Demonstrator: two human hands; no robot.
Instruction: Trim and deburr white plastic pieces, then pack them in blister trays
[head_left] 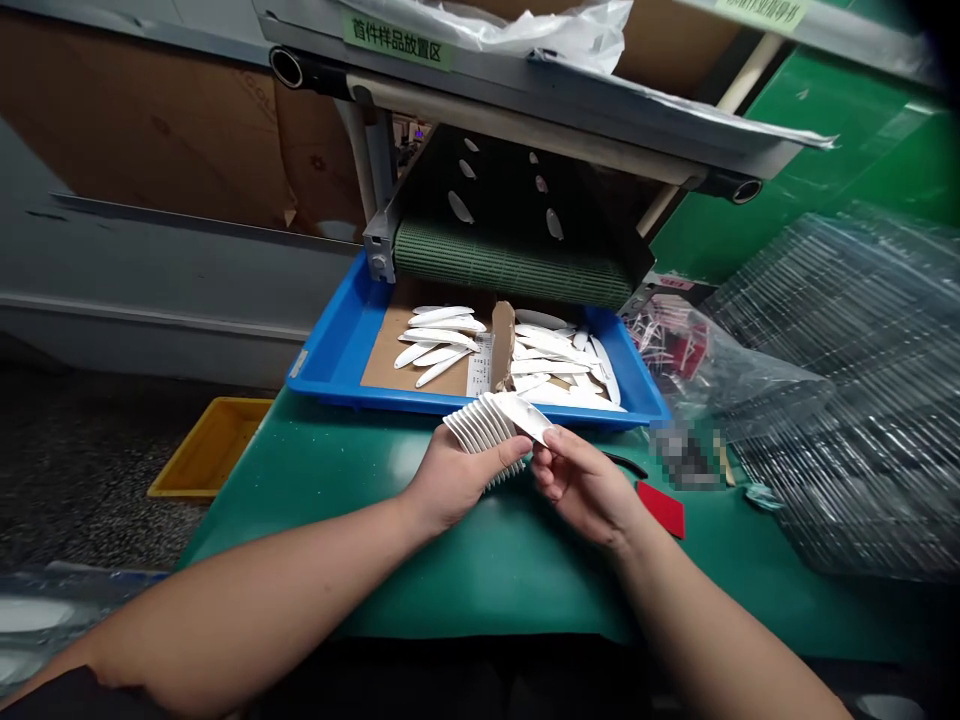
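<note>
My left hand (465, 480) is shut on a fanned stack of thin white leaf-shaped plastic pieces (476, 425), which sits across its palm and fingers. My right hand (585, 485) pinches a single white piece (526, 415) between its fingers, with that piece's far end lying against the top of the stack. Just beyond both hands is a blue plastic tray (330, 350) lined with brown cardboard (397, 355). Several more white pieces (547, 365) lie loose in it, beside an upright cardboard strip (502, 345).
A green belt conveyor (510, 265) feeds toward the tray, with white pieces (460, 207) on a dark chute above it. A green work mat (480, 590) lies under my arms, holding a red pad (661, 508). Transparent plastic trays (832, 390) stack at right; a yellow tray (214, 445) sits at left.
</note>
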